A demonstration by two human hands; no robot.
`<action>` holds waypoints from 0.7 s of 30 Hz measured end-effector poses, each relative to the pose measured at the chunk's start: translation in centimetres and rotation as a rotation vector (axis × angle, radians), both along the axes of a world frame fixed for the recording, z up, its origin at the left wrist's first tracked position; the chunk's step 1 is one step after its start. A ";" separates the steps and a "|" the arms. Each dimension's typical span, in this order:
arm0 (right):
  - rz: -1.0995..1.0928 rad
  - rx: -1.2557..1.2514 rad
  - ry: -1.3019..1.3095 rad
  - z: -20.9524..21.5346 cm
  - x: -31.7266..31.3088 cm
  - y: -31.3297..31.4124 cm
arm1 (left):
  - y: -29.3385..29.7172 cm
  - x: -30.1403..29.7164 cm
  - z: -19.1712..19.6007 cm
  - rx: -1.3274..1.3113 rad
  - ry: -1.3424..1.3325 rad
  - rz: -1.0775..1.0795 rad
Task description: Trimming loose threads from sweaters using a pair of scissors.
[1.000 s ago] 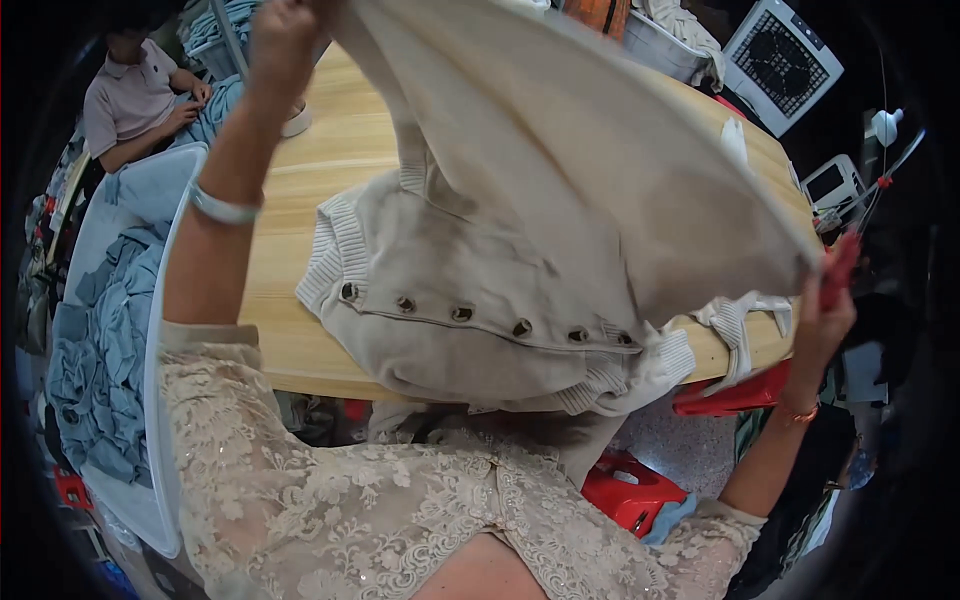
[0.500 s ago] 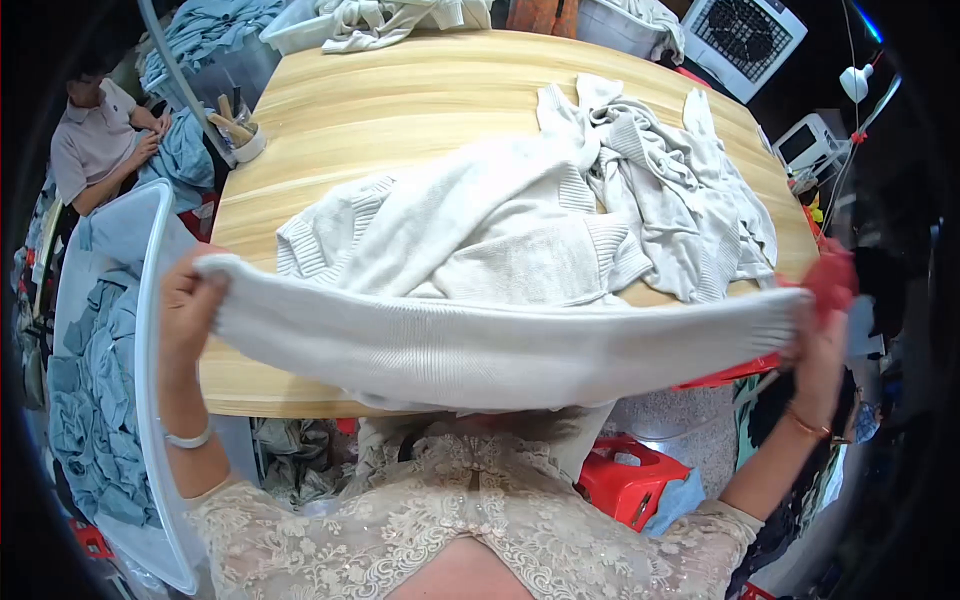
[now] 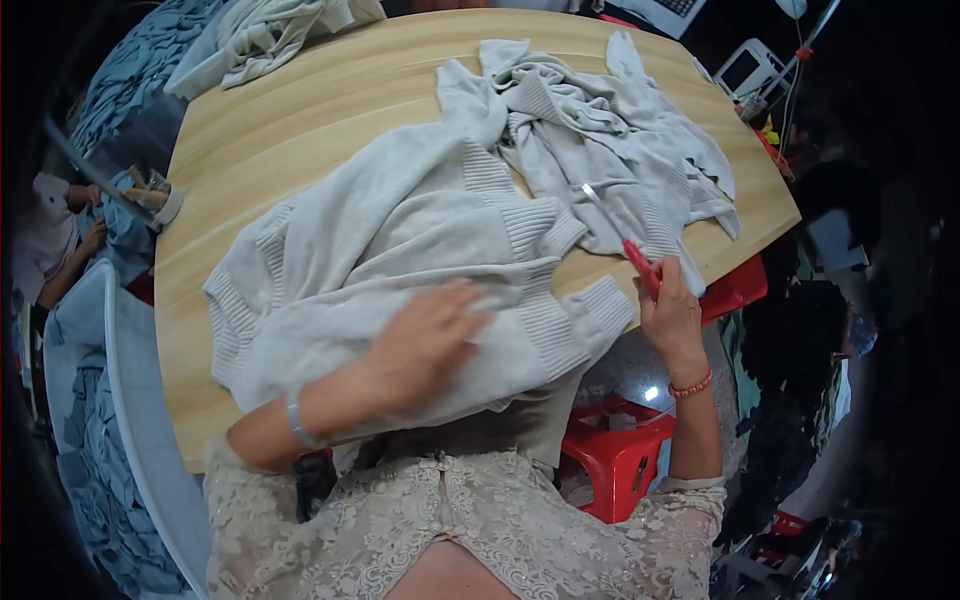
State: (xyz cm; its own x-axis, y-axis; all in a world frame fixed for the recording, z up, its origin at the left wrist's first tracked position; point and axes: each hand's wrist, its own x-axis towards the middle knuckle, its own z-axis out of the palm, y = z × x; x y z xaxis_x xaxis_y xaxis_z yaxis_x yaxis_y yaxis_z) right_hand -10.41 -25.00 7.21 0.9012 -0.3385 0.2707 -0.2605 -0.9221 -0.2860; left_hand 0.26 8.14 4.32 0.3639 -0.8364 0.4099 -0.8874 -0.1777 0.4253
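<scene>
Left hand point(image 3: 425, 335) lies flat, fingers spread, pressing on a pale grey knitted sweater point(image 3: 390, 260) spread across the near part of the wooden tabletop point(image 3: 300, 110). Right hand point(image 3: 670, 315), at the near right edge, pinches red-handled scissors point(image 3: 640, 265). More grey garments point(image 3: 600, 140) lie far right.

Even overhead light, bright on table point(image 3: 300, 110); soft shadows only. Left hand point(image 3: 425, 340) motion-blurred, sweater point(image 3: 400, 240) sharp. Fisheye bends table's edges; black vignette fills picture corners, surroundings beyond table's right edge dim.
</scene>
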 end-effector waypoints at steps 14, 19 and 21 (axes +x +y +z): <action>0.175 0.054 0.509 2.9 -4.9 1.1 | -9.6 3.1 -6.9 0.146 -0.116 -0.036; 0.413 0.085 0.516 4.5 -0.8 5.8 | -9.5 2.9 -6.9 0.173 -0.087 -0.057; 0.526 0.084 0.527 4.3 1.4 8.4 | -9.5 3.0 -7.5 0.160 -0.134 -0.051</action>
